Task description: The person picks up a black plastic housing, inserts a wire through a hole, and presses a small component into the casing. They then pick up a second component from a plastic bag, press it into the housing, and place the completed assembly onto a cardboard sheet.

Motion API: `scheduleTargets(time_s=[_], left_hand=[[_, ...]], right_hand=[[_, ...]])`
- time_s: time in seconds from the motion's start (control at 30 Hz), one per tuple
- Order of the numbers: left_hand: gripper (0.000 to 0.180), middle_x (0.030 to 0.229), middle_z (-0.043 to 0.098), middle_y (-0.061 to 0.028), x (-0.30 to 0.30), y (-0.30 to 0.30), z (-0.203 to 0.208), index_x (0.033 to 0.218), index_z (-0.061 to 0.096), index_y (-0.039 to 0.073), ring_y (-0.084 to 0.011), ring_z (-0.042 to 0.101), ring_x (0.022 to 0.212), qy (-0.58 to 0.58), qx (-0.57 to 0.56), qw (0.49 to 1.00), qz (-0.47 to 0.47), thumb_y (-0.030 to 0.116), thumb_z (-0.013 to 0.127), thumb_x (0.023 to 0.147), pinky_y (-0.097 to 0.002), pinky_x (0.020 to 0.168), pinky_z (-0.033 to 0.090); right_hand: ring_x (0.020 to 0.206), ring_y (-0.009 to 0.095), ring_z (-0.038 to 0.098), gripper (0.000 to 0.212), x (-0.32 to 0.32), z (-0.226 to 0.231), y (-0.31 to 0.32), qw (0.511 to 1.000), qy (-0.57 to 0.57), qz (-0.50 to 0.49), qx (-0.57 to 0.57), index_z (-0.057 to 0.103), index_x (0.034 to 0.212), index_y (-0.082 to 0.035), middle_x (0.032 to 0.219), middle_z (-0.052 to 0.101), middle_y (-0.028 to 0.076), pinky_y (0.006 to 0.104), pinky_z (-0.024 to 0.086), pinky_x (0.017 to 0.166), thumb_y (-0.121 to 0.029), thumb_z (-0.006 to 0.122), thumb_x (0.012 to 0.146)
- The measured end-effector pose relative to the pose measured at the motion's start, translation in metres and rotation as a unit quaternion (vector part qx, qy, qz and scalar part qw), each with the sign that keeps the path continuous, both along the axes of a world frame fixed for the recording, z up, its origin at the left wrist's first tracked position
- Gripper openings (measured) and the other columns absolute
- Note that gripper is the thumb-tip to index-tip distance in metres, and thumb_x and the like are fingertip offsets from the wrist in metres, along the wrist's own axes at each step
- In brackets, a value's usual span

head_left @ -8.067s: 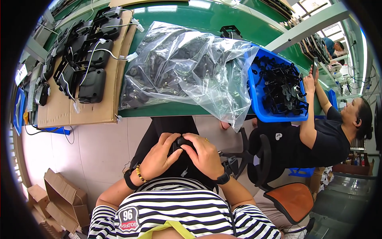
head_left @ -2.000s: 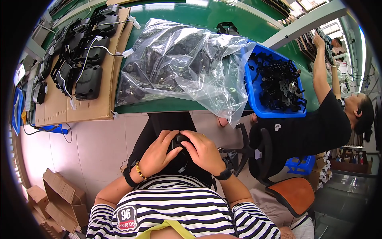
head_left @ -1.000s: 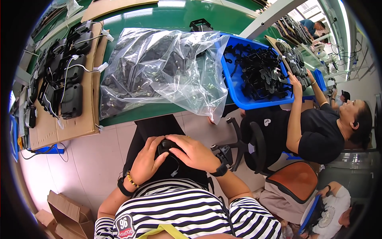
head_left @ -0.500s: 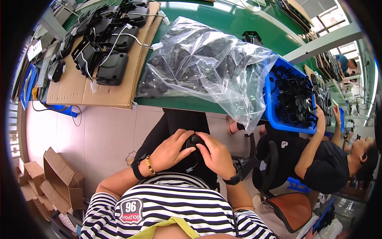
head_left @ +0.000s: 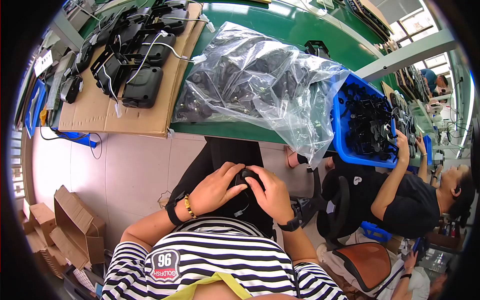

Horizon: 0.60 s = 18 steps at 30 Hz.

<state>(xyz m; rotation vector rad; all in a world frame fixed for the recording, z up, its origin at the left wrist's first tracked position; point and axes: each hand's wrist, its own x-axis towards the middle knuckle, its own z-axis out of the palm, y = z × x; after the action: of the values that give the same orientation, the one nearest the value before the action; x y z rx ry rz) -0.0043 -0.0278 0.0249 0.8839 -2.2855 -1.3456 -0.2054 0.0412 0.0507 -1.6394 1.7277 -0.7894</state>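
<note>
Above my lap, both hands hold a small rounded black part [head_left: 246, 174]; its exact kind cannot be made out, as fingers cover much of it. My left hand [head_left: 212, 192] closes on its left side, thumb and fingertips bent against it. From the other side my right hand [head_left: 274, 194] grips it, thumb below and index finger over the top. A small white connector [head_left: 238, 213] on a thin wire hangs beneath my hands, against the dark trousers. Where the wire joins the part is hidden.
Cardboard [head_left: 110, 117] on the green table [head_left: 260, 16] bears several black units [head_left: 143, 87] with white cables. Beside it lie a clear plastic bag [head_left: 250, 75] of dark parts and a blue bin [head_left: 345, 150] of black brackets. A co-worker [head_left: 410, 205] sits at right; cartons [head_left: 75, 220] stand lower left.
My hands stay almost in place, with the black part turned slightly between the fingers. At right the co-worker's hands have shifted a little, and another person's arm has come into view at lower right.
</note>
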Motion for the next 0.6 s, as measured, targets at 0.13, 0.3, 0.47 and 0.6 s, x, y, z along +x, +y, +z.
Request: scheduleTargets(time_s=[0.13,0.3,0.47,0.6], left_hand=[[0.056,0.133,0.055,-0.0213,0.002,0.006,-0.001,0.144,0.048,0.0,-0.0418,0.062,0.115,0.014,-0.037,0.999,-0.001,0.029,0.067,0.1,-0.0449,0.096,0.053],[0.056,0.13,0.056,-0.0206,0.001,0.002,0.001,0.143,0.048,-0.001,-0.0399,0.063,0.114,0.004,-0.021,1.0,0.003,0.031,0.066,0.101,-0.0439,0.095,0.053],[0.055,0.128,0.056,-0.0202,0.002,0.006,-0.001,0.143,0.048,-0.001,-0.0397,0.063,0.114,0.013,-0.047,0.999,0.001,0.031,0.066,0.101,-0.0446,0.095,0.053],[0.055,0.127,0.057,-0.0199,0.0,0.007,0.001,0.143,0.048,-0.001,-0.0399,0.063,0.112,0.011,-0.046,0.999,0.007,0.031,0.066,0.101,-0.0449,0.094,0.054]], right_hand=[[0.106,0.039,0.07,0.033,-0.009,0.005,0.003,0.998,-0.044,0.048,-0.008,0.064,0.128,0.001,0.118,0.072,0.02,0.0398,0.055,0.09,-0.013,0.068,0.099],[0.106,0.039,0.071,0.033,-0.003,-0.001,0.003,0.999,-0.015,0.028,-0.021,0.064,0.129,0.0,0.118,0.072,0.02,0.0399,0.055,0.09,-0.015,0.068,0.099],[0.103,0.039,0.071,0.033,-0.009,0.004,0.002,0.999,-0.02,0.035,-0.03,0.065,0.127,-0.001,0.115,0.073,0.02,0.0406,0.056,0.088,-0.017,0.07,0.098],[0.1,0.039,0.071,0.032,-0.007,0.0,0.003,0.999,-0.006,0.031,-0.045,0.066,0.125,-0.001,0.114,0.073,0.019,0.0411,0.056,0.086,-0.017,0.071,0.098]])
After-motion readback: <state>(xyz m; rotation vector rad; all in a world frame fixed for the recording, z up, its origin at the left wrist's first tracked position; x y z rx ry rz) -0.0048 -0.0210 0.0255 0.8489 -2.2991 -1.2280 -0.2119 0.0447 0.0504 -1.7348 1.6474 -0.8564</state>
